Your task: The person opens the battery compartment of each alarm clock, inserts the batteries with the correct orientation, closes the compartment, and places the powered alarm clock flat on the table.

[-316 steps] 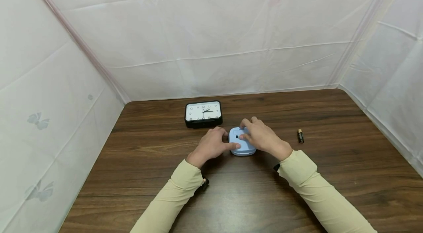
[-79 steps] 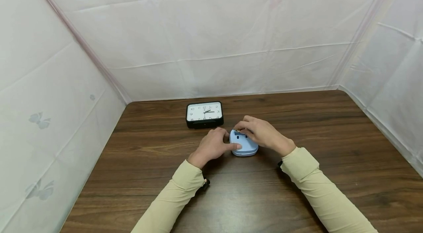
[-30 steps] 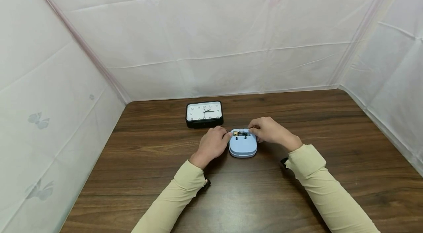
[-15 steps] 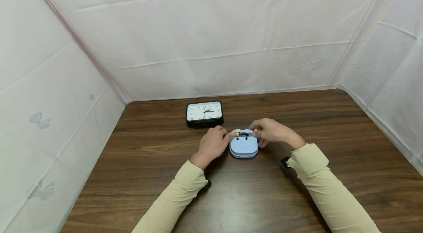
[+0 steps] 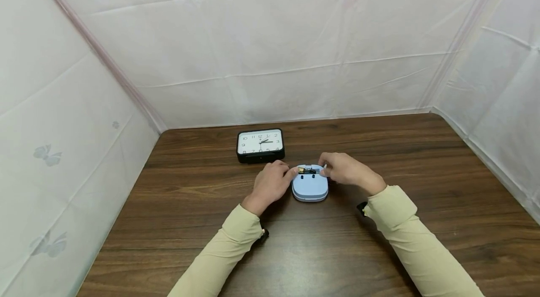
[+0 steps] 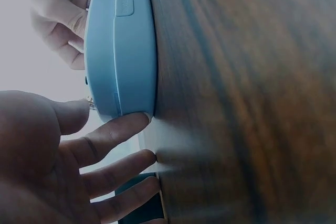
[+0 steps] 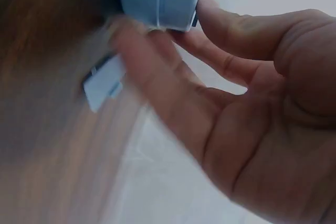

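Note:
A light-blue alarm clock (image 5: 310,188) lies face down on the table, two black knobs on its upturned back. A black-and-gold battery (image 5: 307,171) sits in its uncovered compartment. At the left side, my left hand (image 5: 272,181) pinches the clock, thumb at the battery's gold end and index finger (image 6: 123,128) low on the casing. My right hand (image 5: 345,168) holds the opposite side, thumb (image 7: 231,27) by the compartment and the other fingers around the edge. A small pale-blue piece (image 7: 105,83), perhaps the compartment's cover, lies on the table below the right fingers; the right hand hides it in the head view.
A black rectangular clock (image 5: 260,145) with a white dial lies face up, behind and left of the blue one. The brown wooden table (image 5: 202,222) is bordered at the back and sides by white sheeting (image 5: 270,53).
The battery that lay at the right on the table is now in the clock's compartment, which has been uncovered. My left thumb has moved to the battery's end; my right hand has shifted right.

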Available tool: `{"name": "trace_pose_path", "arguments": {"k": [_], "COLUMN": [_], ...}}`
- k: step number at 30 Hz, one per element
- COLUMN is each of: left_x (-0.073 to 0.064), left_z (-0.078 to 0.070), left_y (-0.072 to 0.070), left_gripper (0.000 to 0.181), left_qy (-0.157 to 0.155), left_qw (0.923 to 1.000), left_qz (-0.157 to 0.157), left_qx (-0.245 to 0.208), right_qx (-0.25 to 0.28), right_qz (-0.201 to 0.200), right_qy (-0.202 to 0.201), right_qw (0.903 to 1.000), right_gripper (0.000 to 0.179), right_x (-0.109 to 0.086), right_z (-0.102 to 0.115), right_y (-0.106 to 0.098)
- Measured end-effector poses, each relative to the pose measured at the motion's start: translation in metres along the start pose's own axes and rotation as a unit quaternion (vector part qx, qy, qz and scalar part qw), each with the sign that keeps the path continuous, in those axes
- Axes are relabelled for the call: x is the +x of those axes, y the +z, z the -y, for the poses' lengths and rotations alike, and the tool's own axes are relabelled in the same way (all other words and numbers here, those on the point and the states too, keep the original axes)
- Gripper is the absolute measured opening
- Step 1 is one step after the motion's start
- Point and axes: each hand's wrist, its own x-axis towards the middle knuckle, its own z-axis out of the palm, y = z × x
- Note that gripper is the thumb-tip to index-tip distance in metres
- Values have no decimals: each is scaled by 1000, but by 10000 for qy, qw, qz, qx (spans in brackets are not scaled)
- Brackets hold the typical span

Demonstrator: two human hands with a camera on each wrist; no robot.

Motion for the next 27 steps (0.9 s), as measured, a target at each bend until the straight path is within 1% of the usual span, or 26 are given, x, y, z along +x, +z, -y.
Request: {"name": "trace_pose_path", "arguments": {"k": [2,4,7,9,11,14,17,27], "left_x": [-1,-1,-1,-1,-2,-1,0,1], "left_z": [0,-1,-3,-3,-3,-2,-1,-1], "left_y": [0,-1,0,0,-1,0,0,-1], "left_gripper": [47,48,49,49,50,51,50,46], "left_qy": [-22,-20,-14,-32,-54,-77,-48,4], "left_qw": [10000,10000,10000,10000,10000,10000,10000,9999], "left_qz": [2,0,18,38,29,22,-18,-102], "left_qx": [-13,1,29,46,62,51,61,110], "right_qx": [-601,-1174,-1912,-2289,-2518,-2607,-2619,-2453], "right_qz": [-127,-288,-566,-779,-965,-1163,-1270,-1200], "right_qy": [26,109,203,142,26,-123,-218,-323], "right_qw": [9981,9926,9797,9702,9630,9583,9565,9615], "right_gripper": [24,30,33,31,27,24,24,21], "right_x": [-3,-7,-15,-19,-22,-25,-25,-22], "right_z": [5,8,11,11,11,7,2,-1], "right_y": [3,8,16,22,28,34,36,36]}}
